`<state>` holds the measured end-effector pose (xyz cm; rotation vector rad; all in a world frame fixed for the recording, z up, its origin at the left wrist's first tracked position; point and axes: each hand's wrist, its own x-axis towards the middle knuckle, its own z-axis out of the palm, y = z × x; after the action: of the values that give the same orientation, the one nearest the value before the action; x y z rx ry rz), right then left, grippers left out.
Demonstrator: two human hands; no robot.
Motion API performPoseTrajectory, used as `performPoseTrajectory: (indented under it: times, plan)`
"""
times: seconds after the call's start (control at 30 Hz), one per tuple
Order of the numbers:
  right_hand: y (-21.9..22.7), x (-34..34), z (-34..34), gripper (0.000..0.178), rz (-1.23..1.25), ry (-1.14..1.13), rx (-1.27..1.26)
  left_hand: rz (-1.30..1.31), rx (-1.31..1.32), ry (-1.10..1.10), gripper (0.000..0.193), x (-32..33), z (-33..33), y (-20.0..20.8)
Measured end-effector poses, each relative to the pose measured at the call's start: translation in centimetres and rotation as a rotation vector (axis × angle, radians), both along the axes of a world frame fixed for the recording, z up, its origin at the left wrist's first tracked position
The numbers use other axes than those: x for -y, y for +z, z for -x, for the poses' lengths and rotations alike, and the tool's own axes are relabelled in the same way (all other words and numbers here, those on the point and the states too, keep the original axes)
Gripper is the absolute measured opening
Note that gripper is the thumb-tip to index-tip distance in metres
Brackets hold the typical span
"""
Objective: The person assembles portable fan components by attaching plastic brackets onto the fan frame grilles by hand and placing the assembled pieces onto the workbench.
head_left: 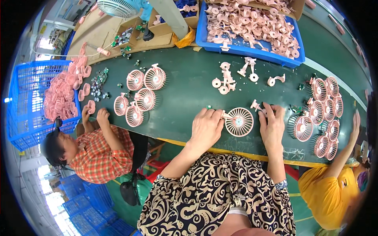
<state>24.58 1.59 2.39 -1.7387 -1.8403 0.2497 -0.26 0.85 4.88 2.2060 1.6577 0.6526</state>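
A round pink fan cage (pixel 239 122) with a pale blue centre lies in front of me. My left hand (pixel 207 125) is closed, thumb and fingers pinching the short stem on the cage's left side. Just right of the cage, the closed fingers of my right hand (pixel 272 122) grip a small pink plastic bracket (pixel 256 105), partly hidden by the fingertips. Several matching pink brackets (pixel 225 80) lie loose farther up the table. A small green circuit board (pixel 209 107) sits beyond my left fingers.
Pink fan cages cluster at left (pixel 145 99) and right (pixel 316 112) on the green table (pixel 181 82). A blue tray (pixel 252 55) heaped with brackets stands at the back. At left, a person in a checked shirt (pixel 104 157) works beside a blue crate (pixel 27 90); another wears a yellow shirt (pixel 325 192).
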Motion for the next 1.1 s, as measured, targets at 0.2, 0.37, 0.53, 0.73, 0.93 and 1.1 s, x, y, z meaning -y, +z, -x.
performPoseTrajectory:
  times: [0.2, 0.37, 0.53, 0.73, 0.93, 1.1]
  plan:
    - [-0.8, 0.1, -1.2, 0.031, 0.015, 0.025, -0.107, 0.025, -0.076, 0.012, 0.015, 0.7, -0.2, 1.3]
    - [0.8, 0.1, -1.8, 0.033, 0.033, 0.034, -0.12, -0.011, -0.133, -0.004, 0.013, 0.9, -0.2, 1.3]
    - [3.0, 1.1, 0.3, 0.031, 0.055, 0.06, -0.247, -0.023, -0.055, -0.018, 0.011, 1.1, 0.1, 0.2]
    - [2.2, 2.2, 3.5, 0.026, -0.016, 0.314, -0.27, 0.006, 0.081, 0.002, 0.009, 1.1, 0.2, -0.7]
    - [1.6, 2.1, 3.8, 0.023, 0.045, 0.371, -0.054, 0.139, 0.184, 0.047, 0.009, 1.2, 0.5, -1.2]
    - [1.1, 2.0, 4.1, 0.018, 0.057, 0.396, 0.063, 0.178, 0.202, 0.03, 0.012, 1.0, 0.6, -1.0]
